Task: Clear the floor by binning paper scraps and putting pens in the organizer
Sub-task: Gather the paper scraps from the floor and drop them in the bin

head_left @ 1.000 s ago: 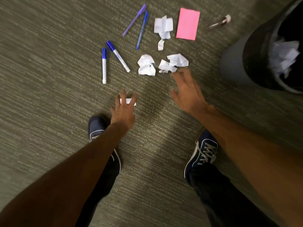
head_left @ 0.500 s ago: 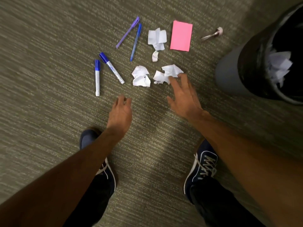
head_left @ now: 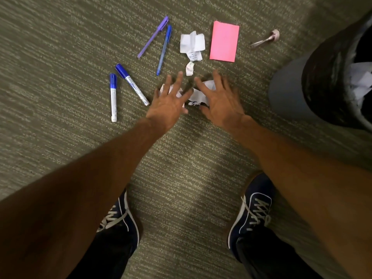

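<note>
My left hand (head_left: 171, 101) hovers with fingers spread over a crumpled white paper scrap (head_left: 179, 93) on the carpet. Just to its right, my right hand (head_left: 220, 99) is spread the same way over two more crumpled scraps (head_left: 198, 96). Whether either hand touches the paper I cannot tell. Beyond the fingers lie a flatter white scrap (head_left: 192, 42), a tiny scrap (head_left: 189, 68) and a pink note (head_left: 224, 41). To the left are two blue-capped markers (head_left: 113, 97) (head_left: 131, 84), a purple pen (head_left: 153, 37) and a blue pen (head_left: 164, 50).
A dark bin (head_left: 322, 81) with white paper inside stands at the right edge, close to my right arm. A small pink-headed object (head_left: 265, 39) lies beyond it. My two dark shoes (head_left: 118, 218) (head_left: 253, 208) stand on the carpet below.
Both hands have moved forward onto the crumpled scraps. The small white scrap that lay under my left hand a second ago is no longer visible on the floor.
</note>
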{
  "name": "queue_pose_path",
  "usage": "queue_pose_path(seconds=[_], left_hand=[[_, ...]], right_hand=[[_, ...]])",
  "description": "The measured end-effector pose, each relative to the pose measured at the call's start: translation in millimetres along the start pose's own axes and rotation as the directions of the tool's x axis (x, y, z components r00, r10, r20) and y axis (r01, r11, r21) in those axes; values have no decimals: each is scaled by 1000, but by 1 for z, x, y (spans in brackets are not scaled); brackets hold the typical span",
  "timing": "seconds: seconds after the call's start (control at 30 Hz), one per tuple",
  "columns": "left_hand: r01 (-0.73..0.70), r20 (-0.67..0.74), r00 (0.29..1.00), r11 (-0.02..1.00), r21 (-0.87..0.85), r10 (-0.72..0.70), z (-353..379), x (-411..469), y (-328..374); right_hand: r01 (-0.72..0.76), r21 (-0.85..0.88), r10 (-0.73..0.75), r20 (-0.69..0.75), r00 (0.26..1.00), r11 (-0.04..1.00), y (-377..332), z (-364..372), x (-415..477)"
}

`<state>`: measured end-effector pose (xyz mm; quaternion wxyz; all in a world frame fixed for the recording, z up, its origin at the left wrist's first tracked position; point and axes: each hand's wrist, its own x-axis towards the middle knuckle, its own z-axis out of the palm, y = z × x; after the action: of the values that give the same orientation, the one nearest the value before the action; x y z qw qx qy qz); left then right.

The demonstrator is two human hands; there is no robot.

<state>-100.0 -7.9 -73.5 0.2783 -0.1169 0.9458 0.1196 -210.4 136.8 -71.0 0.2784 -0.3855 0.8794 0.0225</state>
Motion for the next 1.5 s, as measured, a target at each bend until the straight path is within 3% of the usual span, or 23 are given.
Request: queue_pose_path(seconds=[0.17, 0.33, 0.53, 0.77, 0.87, 1.07, 1.23, 1.37, 1.5], left_hand=[[-9, -16, 1000, 997, 80, 10, 15, -7, 3], [18, -22, 1000, 998, 58, -17, 14, -15, 2], [-1, -37, 999, 1000, 4, 1, -6, -17, -3], [-14, -122, 993, 997, -78, 4, -55, -42, 9], [-50, -216, 976, 992, -117, 23, -87, -60, 23], [-163, -386, 920, 964, -211, 71, -171, -86, 83], [-314, -505, 845, 929, -198, 178, -218, -90, 148], [-415, -498, 821, 891, -184, 279, -234, -70, 199], [-442, -399, 845, 885, -143, 358, -229, -32, 242]], right_hand=[[125, -163, -135, -52, 990, 979, 1, 2, 0], [243, -258, -240, 44, 970, 935, -1, 0, -2], [301, -202, -296, 56, 953, 932, -3, -8, -9], [210, 82, -191, -190, 963, 974, -3, -54, -41], [144, 243, -72, -285, 956, 959, -4, -83, -65], [103, 497, 203, -523, 828, 862, 7, -154, -134], [25, 572, 375, -569, 732, 820, 47, -199, -182], [-118, 592, 506, -549, 665, 797, 99, -216, -203], [-243, 543, 533, -477, 699, 804, 149, -216, -202]])
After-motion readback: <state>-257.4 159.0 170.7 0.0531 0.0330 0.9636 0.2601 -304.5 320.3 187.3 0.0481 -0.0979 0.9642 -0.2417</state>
